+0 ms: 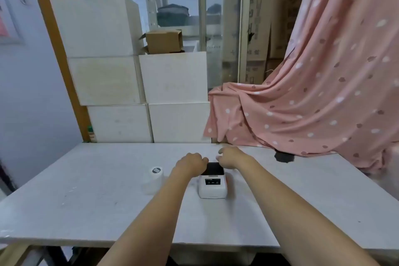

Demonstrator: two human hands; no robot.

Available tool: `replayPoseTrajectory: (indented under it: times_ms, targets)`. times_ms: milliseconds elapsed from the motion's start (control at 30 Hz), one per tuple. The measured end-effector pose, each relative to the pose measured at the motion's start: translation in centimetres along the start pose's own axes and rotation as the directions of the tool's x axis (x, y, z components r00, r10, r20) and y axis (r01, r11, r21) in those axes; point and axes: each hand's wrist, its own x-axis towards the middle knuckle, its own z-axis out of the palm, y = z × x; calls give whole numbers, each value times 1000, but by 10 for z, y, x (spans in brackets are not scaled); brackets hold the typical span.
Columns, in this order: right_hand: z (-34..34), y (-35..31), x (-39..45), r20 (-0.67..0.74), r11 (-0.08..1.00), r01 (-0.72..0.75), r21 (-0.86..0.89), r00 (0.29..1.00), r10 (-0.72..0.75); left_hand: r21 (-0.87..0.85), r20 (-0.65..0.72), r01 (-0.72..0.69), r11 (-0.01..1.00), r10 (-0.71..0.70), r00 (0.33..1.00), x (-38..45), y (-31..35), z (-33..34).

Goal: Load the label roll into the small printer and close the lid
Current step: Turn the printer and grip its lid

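Head view, items logged from the hands outward. Left hand (191, 164): curled, fingers pressed against the left rear edge of the printer (212, 181); whether anything is pinched cannot be told. Right hand (232, 157): loosely bent, fingers laid at the right rear edge of the dark lid (214, 168); grip likewise unclear. Printer: small, white, set mid-counter, long axis running away from the person, lid seemingly down. Label roll (154, 180): stood on end on the counter (86, 190), left of the printer, apart from it, untouched, nearer the left hand. Lid opening is judged the step in hand; loading not yet done.
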Motion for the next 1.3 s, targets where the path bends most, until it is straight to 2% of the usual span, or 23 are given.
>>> replayPoseTrajectory:
  times_ms: [100, 167, 333, 567, 767, 967, 1067, 1167, 1300]
  targets:
    - [7, 2, 9, 33, 1000, -6, 11, 999, 6, -93, 87, 36, 995, -27, 996, 4, 2, 6]
    - [7, 2, 11, 66, 999, -1, 46, 998, -2, -256, 119, 97, 962, -68, 991, -2, 6, 4]
    - [9, 6, 14, 151, 995, -15, 98, 989, 0, -443, 116, 103, 891, -56, 992, -13, 1, 7]
    - [10, 4, 20, 160, 993, -65, 98, 986, 49, -403, 72, 7, 915, 24, 997, -35, -6, 50]
    - [10, 9, 14, 146, 986, -145, 78, 980, 132, -232, -109, -24, 972, -2, 994, -45, -6, 69]
    - [22, 16, 15, 84, 956, -272, 105, 961, 264, -324, -165, -23, 946, -32, 986, -45, -6, 81]
    - [28, 26, 14, 18, 948, -303, 97, 953, 303, -464, -139, -43, 885, -25, 990, -40, -12, 80]
    - [31, 36, 3, -31, 937, -266, 229, 960, 280, -571, -99, -68, 818, 14, 995, -40, -22, 75]
    - [45, 48, -31, -102, 848, -129, 513, 972, 210, -578, -72, -111, 809, 85, 994, -38, -27, 68]
